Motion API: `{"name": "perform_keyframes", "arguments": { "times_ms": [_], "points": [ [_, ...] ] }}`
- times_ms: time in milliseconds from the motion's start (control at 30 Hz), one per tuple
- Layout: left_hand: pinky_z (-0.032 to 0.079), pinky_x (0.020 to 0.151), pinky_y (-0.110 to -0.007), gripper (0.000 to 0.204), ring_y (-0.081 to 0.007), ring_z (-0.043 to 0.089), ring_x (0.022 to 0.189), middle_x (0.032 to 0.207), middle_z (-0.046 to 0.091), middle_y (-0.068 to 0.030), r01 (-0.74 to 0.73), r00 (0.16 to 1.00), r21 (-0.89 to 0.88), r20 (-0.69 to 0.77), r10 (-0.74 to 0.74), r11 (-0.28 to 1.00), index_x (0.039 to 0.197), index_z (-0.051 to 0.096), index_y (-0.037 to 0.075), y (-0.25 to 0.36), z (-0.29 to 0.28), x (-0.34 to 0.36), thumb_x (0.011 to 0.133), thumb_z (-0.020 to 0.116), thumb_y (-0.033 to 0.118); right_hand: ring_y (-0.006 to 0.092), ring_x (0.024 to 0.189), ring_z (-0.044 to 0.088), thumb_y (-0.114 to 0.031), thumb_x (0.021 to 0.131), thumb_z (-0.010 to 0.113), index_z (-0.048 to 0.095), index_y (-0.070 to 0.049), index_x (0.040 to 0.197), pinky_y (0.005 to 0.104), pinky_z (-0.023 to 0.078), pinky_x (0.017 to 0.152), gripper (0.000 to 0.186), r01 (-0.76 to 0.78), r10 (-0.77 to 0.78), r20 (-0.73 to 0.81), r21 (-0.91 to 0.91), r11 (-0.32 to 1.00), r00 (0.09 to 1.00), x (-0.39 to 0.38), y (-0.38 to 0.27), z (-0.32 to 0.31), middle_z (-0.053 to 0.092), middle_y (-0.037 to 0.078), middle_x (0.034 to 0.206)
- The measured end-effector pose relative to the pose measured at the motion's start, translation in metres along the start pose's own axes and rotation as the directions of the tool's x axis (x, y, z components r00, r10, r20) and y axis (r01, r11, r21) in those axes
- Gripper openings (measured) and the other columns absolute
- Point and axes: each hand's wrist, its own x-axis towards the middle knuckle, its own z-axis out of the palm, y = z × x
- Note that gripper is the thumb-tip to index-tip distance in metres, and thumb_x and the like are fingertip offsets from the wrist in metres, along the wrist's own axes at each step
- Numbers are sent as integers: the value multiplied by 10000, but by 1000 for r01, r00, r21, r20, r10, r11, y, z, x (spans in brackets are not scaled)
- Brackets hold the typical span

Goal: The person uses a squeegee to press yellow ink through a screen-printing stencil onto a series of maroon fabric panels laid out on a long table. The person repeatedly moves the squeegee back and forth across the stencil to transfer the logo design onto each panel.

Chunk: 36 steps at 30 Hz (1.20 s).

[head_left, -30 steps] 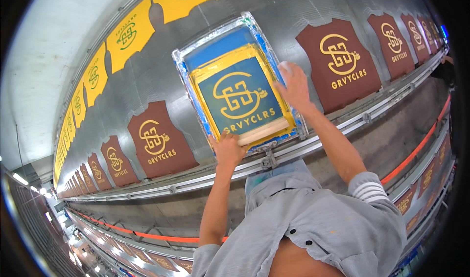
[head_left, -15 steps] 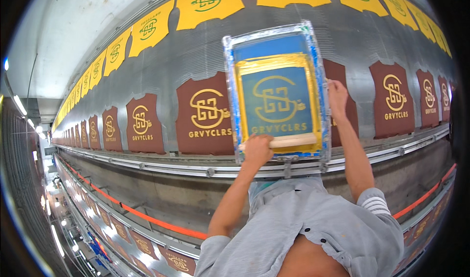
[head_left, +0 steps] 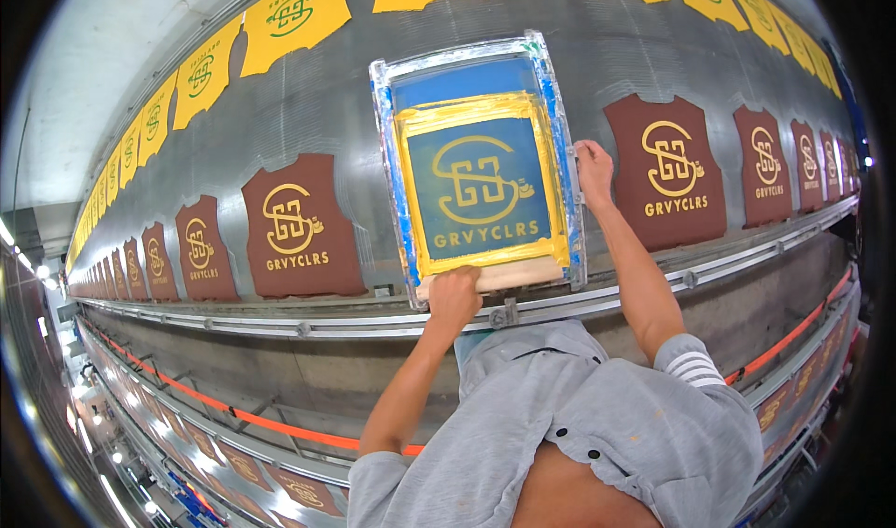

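Note:
A screen-printing frame (head_left: 390, 155) with blue mesh, yellow tape edging and a line design stands over the long grey table in front of me. My right hand (head_left: 595, 169) is closed on the frame's right side rail, its fingers partly hidden. At the near end of the frame, my left hand (head_left: 455, 299) is wrapped round the left part of a pale squeegee (head_left: 521, 273), which lies crosswise over the yellow lower border. Brown shirt panels with yellow prints flank the frame, one on the left (head_left: 303, 234) and one on the right (head_left: 665, 178). What lies under the frame is hidden.
Yellow panels (head_left: 291, 20) with green prints line the table's far side. More brown panels stretch away both ways. A metal rail (head_left: 373, 325) with small clamps runs along the near edge. Behind me, an orange bar (head_left: 280, 425) borders another table with printed brown panels.
The frame now sits further left in the picture, and the brown panel on its right shows whole. Both hands keep their hold. The view has shifted along the table.

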Motion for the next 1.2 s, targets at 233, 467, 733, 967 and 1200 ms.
{"name": "perform_keyframes", "arguments": {
  "times_ms": [233, 467, 733, 967, 1200],
  "points": [
    [548, 817, -469, 292, -384, 699, 938, 973, 728, -199, 176, 866, 96, 458, -201, 980, 933, 766, 70, -24, -17, 106, 649, 731, 126, 360, 932, 676, -324, 956, 565, 713, -81, 1086, 440, 500, 848, 312, 28, -43, -44, -295, 955, 998, 4, -3, 8, 719, 175, 954],
    [538, 862, -461, 382, -421, 687, 971, 1016, 722, -227, 97, 824, 3, 561, -82, 995, 967, 764, 42, -42, -55, 162, 596, 774, 132, 320, 1142, 617, -377, 948, 570, 736, -137, 1101, 434, 486, 946, 330, 219, -398, -95, -709, 670, 912, -9, -36, 7, 662, 119, 1229],
    [566, 743, -445, 236, -351, 706, 816, 858, 725, -170, 4, 1000, 162, 5, -5, 987, 923, 779, 114, -42, -107, 224, 707, 696, 163, 329, 907, 695, -145, 785, 646, 752, -71, 919, 456, 520, 857, 186, 807, 15, 838, -529, 263, 545, 27, -148, 73, 719, 150, 957],
    [557, 639, -447, 135, -331, 701, 744, 877, 718, -134, -2, 997, 207, -72, 17, 978, 803, 747, 85, -82, -115, 254, 696, 670, 114, 337, 831, 695, -59, 715, 643, 725, -32, 855, 433, 556, 756, 165, 830, -264, 796, -464, 310, 544, 64, -131, 100, 696, 154, 869],
    [556, 624, -433, 298, -317, 699, 730, 894, 688, -92, -26, 995, 152, -95, 41, 988, 956, 731, 90, -82, -93, 210, 662, 686, 85, 304, 894, 668, -50, 679, 690, 683, -26, 858, 408, 564, 750, 181, 829, -247, 820, -406, 385, 517, 17, -118, 80, 658, 136, 902]
  ]
}}
